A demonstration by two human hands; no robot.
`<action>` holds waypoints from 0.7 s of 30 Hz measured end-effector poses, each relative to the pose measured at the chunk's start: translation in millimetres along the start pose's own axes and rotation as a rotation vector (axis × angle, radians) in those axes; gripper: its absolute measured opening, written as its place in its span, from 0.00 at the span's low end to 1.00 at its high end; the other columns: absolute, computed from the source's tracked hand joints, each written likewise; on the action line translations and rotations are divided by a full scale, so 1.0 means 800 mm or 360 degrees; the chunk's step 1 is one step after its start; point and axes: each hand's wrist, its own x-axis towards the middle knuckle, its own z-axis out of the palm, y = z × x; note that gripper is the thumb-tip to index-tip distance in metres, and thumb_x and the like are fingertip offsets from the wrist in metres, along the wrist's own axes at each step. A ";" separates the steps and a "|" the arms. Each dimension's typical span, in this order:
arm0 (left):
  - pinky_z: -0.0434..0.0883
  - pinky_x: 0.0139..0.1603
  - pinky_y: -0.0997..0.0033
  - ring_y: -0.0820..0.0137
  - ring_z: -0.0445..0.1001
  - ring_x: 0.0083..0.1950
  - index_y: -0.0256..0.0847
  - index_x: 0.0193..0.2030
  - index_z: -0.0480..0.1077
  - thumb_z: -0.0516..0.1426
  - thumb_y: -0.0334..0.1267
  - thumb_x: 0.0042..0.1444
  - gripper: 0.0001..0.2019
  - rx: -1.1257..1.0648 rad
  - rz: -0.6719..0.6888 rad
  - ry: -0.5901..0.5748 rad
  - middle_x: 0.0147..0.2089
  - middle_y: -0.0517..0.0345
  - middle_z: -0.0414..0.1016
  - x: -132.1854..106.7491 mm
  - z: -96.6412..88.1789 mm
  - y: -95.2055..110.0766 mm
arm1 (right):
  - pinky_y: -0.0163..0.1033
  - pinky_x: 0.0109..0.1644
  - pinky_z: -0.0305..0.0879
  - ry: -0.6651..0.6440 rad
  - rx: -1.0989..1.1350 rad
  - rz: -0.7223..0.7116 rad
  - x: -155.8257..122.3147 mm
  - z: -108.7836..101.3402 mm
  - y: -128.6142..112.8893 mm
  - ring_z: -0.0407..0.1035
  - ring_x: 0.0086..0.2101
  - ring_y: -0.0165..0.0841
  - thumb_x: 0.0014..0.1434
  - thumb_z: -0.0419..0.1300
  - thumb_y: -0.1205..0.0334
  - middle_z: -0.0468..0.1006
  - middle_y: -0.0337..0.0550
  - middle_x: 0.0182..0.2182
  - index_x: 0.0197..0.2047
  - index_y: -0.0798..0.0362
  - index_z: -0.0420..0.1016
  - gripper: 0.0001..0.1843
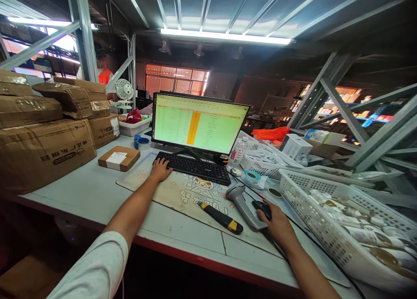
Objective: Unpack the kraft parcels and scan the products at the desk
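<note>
Sleeve: white T-shirt sleeve (87, 268) on the left arm, closest to the camera at the bottom edge

Basket: white plastic mesh basket (302, 208) at the right of the desk, heaped with small wrapped items (358, 234)

Parcels: stacked cardboard parcels (42, 151) along the left side, with a small labelled box (119, 158) lying in front

Near the mouse: barcode scanner (243, 205) lying just beside the right hand, yellow-and-black utility knife (221, 217) on the desk mat (182, 195), tape roll (252, 176) beyond

Screen: monitor (198, 123) showing a green spreadsheet with an orange column, standing behind the keyboard

Surface: pale grey desk (97, 203) with a red front edge

Room: steel shelving (81, 30) overhead and at both sides, strip light (224, 36) above, a person in orange (104, 76) behind the parcels

Left hand: (161, 169) fingers spread, resting on the near left of the keyboard (195, 168)

Right hand: (276, 223) cupped over the computer mouse (262, 209), well apart from the left hand
</note>
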 end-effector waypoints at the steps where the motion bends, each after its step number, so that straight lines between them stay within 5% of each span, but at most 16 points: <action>1: 0.46 0.80 0.48 0.46 0.46 0.81 0.40 0.76 0.58 0.48 0.56 0.70 0.34 -0.0001 0.0000 0.0003 0.80 0.46 0.50 0.000 0.001 0.000 | 0.59 0.65 0.68 0.0001 -0.0002 0.0004 0.000 0.000 -0.001 0.73 0.56 0.53 0.66 0.47 0.38 0.76 0.63 0.58 0.64 0.60 0.70 0.38; 21: 0.46 0.80 0.47 0.46 0.46 0.80 0.40 0.76 0.59 0.49 0.56 0.70 0.34 0.0009 0.0008 0.0025 0.80 0.45 0.50 0.001 0.004 -0.002 | 0.60 0.67 0.66 -0.0082 -0.0067 0.0041 0.002 0.000 -0.001 0.71 0.59 0.56 0.64 0.45 0.37 0.73 0.63 0.60 0.65 0.60 0.73 0.42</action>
